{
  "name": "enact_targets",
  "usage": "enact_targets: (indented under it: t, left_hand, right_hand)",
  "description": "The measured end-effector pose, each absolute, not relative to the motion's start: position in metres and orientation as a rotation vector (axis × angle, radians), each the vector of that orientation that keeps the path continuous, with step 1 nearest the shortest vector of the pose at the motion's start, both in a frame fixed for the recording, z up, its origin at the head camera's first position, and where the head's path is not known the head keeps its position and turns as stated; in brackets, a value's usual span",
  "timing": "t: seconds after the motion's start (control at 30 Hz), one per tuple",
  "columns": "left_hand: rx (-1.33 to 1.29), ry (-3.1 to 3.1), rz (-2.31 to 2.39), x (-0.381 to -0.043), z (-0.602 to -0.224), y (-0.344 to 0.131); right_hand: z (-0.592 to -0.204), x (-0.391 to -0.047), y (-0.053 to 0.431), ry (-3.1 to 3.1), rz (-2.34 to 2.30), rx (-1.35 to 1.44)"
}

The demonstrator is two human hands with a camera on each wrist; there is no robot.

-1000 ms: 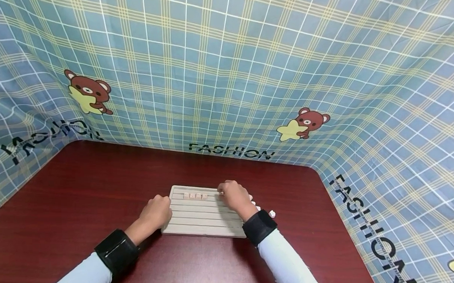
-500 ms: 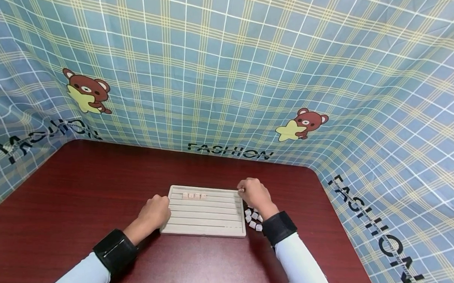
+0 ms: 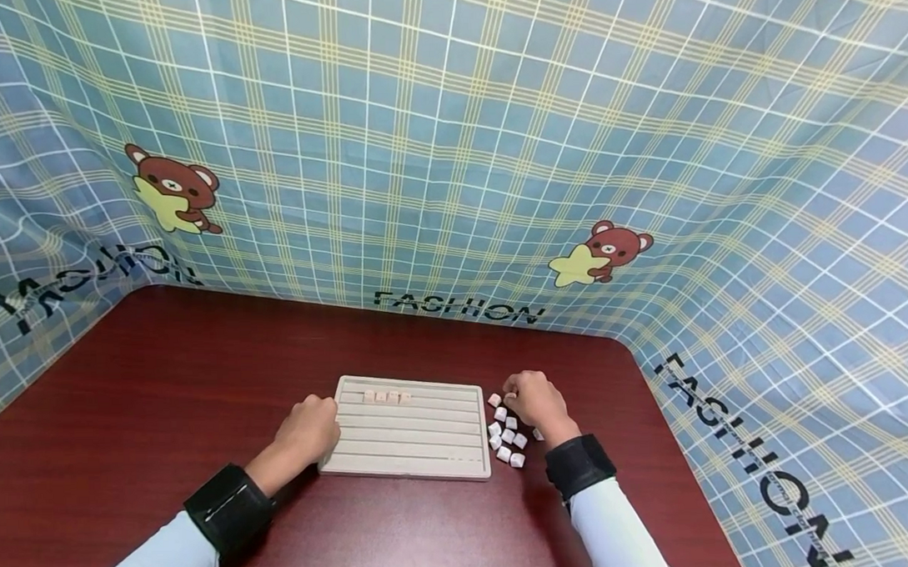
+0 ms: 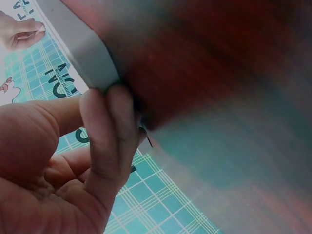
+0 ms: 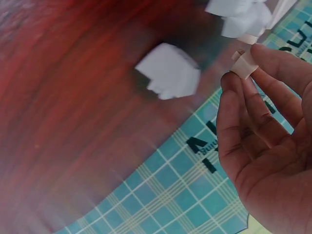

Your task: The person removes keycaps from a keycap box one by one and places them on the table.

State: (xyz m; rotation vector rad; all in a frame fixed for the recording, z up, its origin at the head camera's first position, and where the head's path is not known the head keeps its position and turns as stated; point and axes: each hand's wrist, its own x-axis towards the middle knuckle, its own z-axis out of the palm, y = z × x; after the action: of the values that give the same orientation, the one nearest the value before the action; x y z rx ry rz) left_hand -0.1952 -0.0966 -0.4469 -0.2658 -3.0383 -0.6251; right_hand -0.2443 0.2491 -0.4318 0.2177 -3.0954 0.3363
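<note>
A beige ridged tray (image 3: 414,444) lies on the table, with a short row of several pale keycaps (image 3: 394,396) along its upper groove. My left hand (image 3: 309,429) holds the tray's left edge; the left wrist view shows fingers (image 4: 105,131) gripping by its rounded corner. Right of the tray, my right hand (image 3: 536,400) is low over the table at the far end of a group of loose keycaps (image 3: 501,414). In the right wrist view it pinches a cream keycap (image 5: 245,65) between thumb and fingertips, hollow underside partly visible.
A single white keycap (image 5: 168,71) lies apart from the group, partly hidden behind the right wrist in the head view. The dark red table (image 3: 223,350) is bordered at the back and sides by a hanging plaid cloth (image 3: 419,151).
My right hand has moved from over the tray's upper right to the table beyond its right edge, uncovering the loose keycaps. My left hand has stayed at the tray's left edge.
</note>
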Motion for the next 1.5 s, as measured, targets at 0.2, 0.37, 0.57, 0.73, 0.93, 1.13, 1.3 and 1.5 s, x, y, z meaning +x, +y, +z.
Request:
enact_targets:
  t: [0.2,0.37,0.57,0.73,0.93,1.13,1.3,1.5]
  left_hand:
    - [-0.252,-3.041,-0.633,-0.196,-0.446,-0.096]
    - [-0.233,-3.06,-0.638,-0.196,-0.445,-0.095]
    - [-0.224,-3.066,-0.638,-0.195,-0.446,-0.094]
    - [-0.231,-3.058,-0.637,-0.195,-0.446,-0.094]
    - [-0.235,-3.055,-0.621,-0.196,-0.447,-0.093]
    - [-0.232,-3.068,-0.621,-0.197,-0.447,-0.093]
    - [-0.234,-3.075,-0.617,-0.197,-0.446,-0.094]
    - [-0.248,-3.059,-0.625,-0.197,-0.446,-0.095]
  right_hand:
    - [-0.437,-0.244,0.253,-3.134,0.327,0.185]
    - [-0.439,-0.245,0.254,-3.116,0.328,0.205]
    - [-0.441,-0.243,0.254,-3.099,0.326,0.207]
    - [-0.439,-0.242,0.254,-3.102,0.332,0.2]
    - [-0.435,-0.241,0.255,-3.092,0.322,0.2]
    - [-0.426,-0.24,0.25,-3.073,0.343,0.226]
    - [-0.423,-0.241,0.238,-3.019,0.346,0.298]
    - [-0.417,-0.239,0.22,-2.981,0.359,0.4]
